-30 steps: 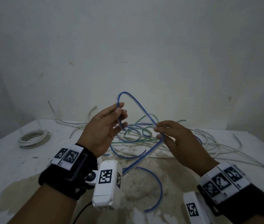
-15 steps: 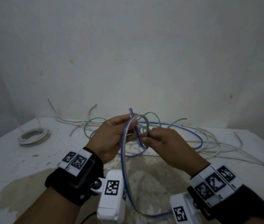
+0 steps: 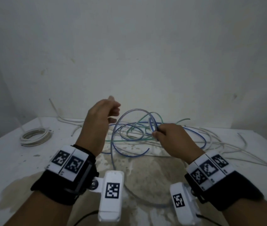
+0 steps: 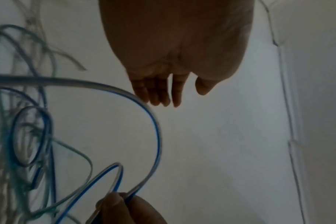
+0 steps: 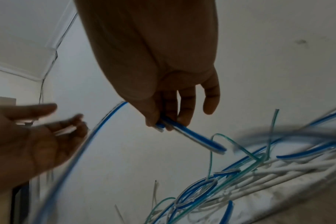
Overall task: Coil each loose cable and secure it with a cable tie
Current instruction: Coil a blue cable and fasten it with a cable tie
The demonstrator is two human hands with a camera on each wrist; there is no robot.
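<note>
A blue cable [image 3: 135,110] arcs up above the white table [image 3: 7,160] and runs down toward me. My right hand [image 3: 155,134] pinches a small folded loop of it between thumb and fingers; the right wrist view shows this grip on the blue cable [image 5: 192,136]. My left hand [image 3: 113,110] is raised just left of the arc, fingers relaxed and apart from the cable, holding nothing. In the left wrist view the left hand's fingers [image 4: 159,97] are straight, with the blue cable [image 4: 156,133] curving just beside their tips.
A tangle of green, white and blue cables [image 3: 194,141] lies across the back of the table by the wall. A coiled white cable [image 3: 34,137] sits at the far left. A damp stain [image 3: 145,173] spreads over the near middle.
My left hand has let go of the blue cable and lifted up and to the left. The right hand keeps the loop and has shifted slightly right.
</note>
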